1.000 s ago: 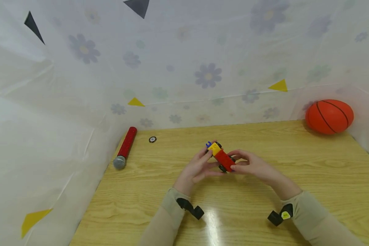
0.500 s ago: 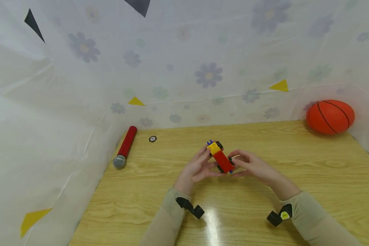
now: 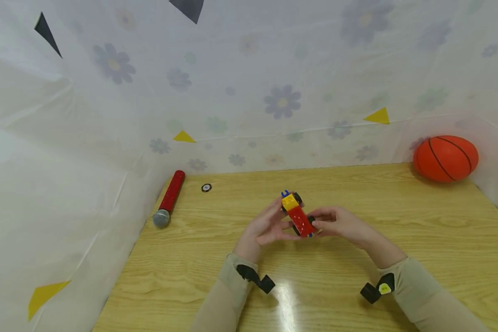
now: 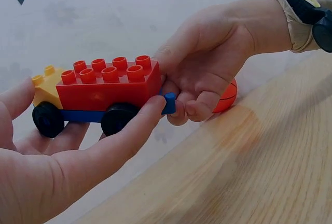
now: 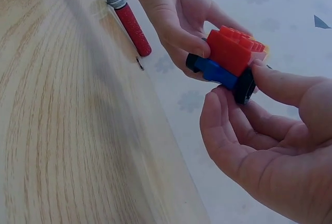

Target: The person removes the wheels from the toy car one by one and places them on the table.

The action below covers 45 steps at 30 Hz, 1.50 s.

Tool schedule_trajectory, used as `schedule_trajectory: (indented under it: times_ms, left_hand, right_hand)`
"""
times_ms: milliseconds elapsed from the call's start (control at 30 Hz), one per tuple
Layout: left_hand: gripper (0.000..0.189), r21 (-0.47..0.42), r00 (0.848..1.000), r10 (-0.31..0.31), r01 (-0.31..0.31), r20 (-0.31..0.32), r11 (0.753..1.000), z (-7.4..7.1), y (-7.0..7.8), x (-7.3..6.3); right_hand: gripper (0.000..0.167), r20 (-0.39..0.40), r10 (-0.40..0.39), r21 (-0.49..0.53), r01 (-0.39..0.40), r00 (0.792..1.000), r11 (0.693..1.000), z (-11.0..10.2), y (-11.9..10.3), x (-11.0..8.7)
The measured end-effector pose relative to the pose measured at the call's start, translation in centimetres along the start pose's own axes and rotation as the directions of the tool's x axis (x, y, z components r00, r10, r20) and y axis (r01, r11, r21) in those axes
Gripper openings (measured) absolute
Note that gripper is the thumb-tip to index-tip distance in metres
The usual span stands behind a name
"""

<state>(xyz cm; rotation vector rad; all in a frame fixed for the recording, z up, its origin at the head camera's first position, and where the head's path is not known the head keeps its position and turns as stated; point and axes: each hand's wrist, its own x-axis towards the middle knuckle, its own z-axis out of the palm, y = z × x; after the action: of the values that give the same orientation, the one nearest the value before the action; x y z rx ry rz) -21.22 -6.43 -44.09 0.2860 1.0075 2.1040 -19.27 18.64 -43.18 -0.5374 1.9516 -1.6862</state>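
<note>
A toy truck (image 3: 302,222) made of building blocks is held up over the middle of the table. It has a yellow cab, a studded red block behind it, a blue base (image 4: 82,115) and black wheels (image 4: 119,118). My left hand (image 3: 259,234) grips it from the left, with fingers along the cab and underside and one digit reaching the rear. At the back end, my right hand (image 3: 346,229) pinches the truck near a rear wheel (image 5: 244,86), thumb on the side and fingers below. In the left wrist view the blue rear hitch (image 4: 169,103) sticks out beside the right fingers.
On the wooden table (image 3: 182,276), a red microphone (image 3: 172,196) with a silver head lies at the left edge. A small round black-and-white disc (image 3: 206,187) is beside it. An orange basketball-patterned ball (image 3: 446,158) sits at the back right, against the flowered white sheet (image 3: 249,83).
The truck has turned slightly and its rear has come a little nearer, so the studs on the red block now show. My right fingers have shifted from its rear end to the rear wheel.
</note>
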Motion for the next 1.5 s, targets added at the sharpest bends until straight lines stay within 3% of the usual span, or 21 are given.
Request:
schedule_trajectory:
  times_ms: [333, 700, 1067, 1200, 1333, 1500]
  left_hand:
    - [0.048, 0.048, 0.999, -0.041, 0.043, -0.033, 0.998, 0.5, 0.4, 0.1]
    - [0.050, 0.135, 0.998, -0.003, 0.012, -0.069, 0.991, 1.3, 0.6, 0.0]
    - [0.048, 0.144, 0.982, 0.043, -0.017, -0.182, 0.989, 2.0, 0.5, 0.0]
    - [0.048, 0.135, 0.979, 0.055, -0.029, -0.196, 0.990, 2.0, 0.4, -0.1]
    - [0.048, 0.105, 0.981, 0.052, -0.033, -0.185, 0.994, 1.9, 0.3, -0.1]
    - [0.047, 0.075, 0.985, 0.052, -0.040, -0.167, 0.996, 1.7, 0.6, -0.2]
  right_hand:
    - [0.050, -0.034, 0.119, -0.026, -0.120, 0.992, 0.992, -0.4, -0.4, 0.2]
    - [0.041, -0.057, 0.121, -0.037, -0.123, 0.991, 0.992, 0.1, -0.7, 0.0]
    - [0.039, -0.237, 0.092, -0.149, -0.130, 0.967, 0.980, 1.5, -1.0, -0.2]
    - [0.034, -0.360, 0.061, -0.207, -0.143, 0.931, 0.968, 1.1, -0.9, -0.5]
    - [0.033, -0.444, 0.036, -0.175, -0.127, 0.895, 0.976, 0.1, -1.0, -1.1]
    - [0.039, -0.415, -0.003, -0.082, -0.035, 0.910, 0.996, -0.7, -1.4, -1.5]
